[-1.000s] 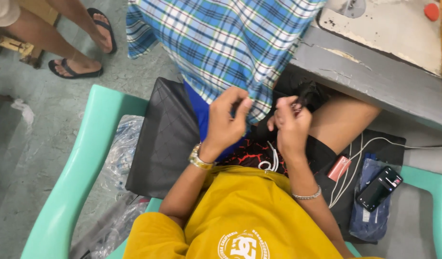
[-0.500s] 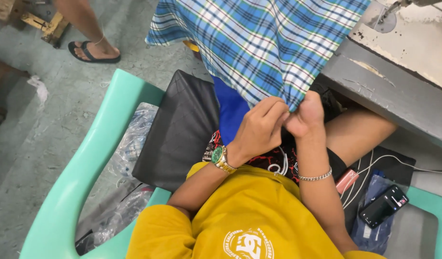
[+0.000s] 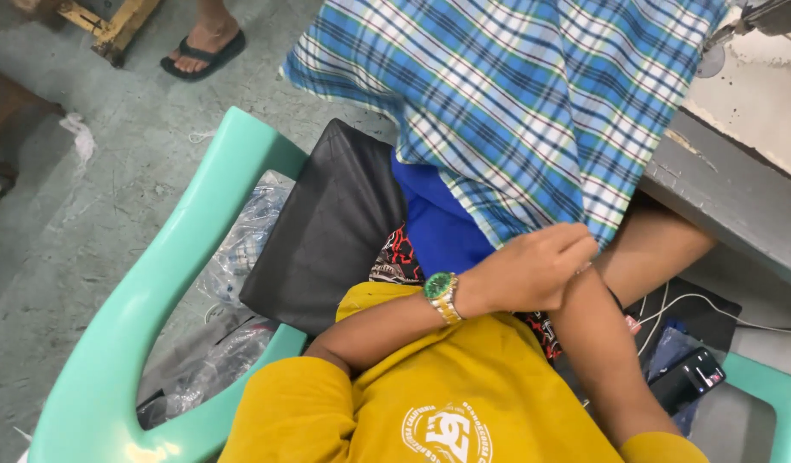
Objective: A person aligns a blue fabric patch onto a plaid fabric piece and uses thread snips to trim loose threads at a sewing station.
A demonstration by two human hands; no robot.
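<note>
Both hands have shifted right and lower along the hem of the plaid cloth (image 3: 515, 111), the left hand (image 3: 532, 270) now covering the right.

Closed fingers of the left hand pinch the cloth's lower right corner; the right hand is hidden behind it, so its grip cannot be told. The cloth hangs from the sewing table (image 3: 730, 197) at far right, its long axis running from far right down to that near corner. Under it lie a blue cloth (image 3: 434, 227) and a black cushion (image 3: 327, 231) on a green plastic chair (image 3: 147, 317). A phone (image 3: 688, 379) lies near right; a sandalled foot (image 3: 202, 43) stands far left.
</note>
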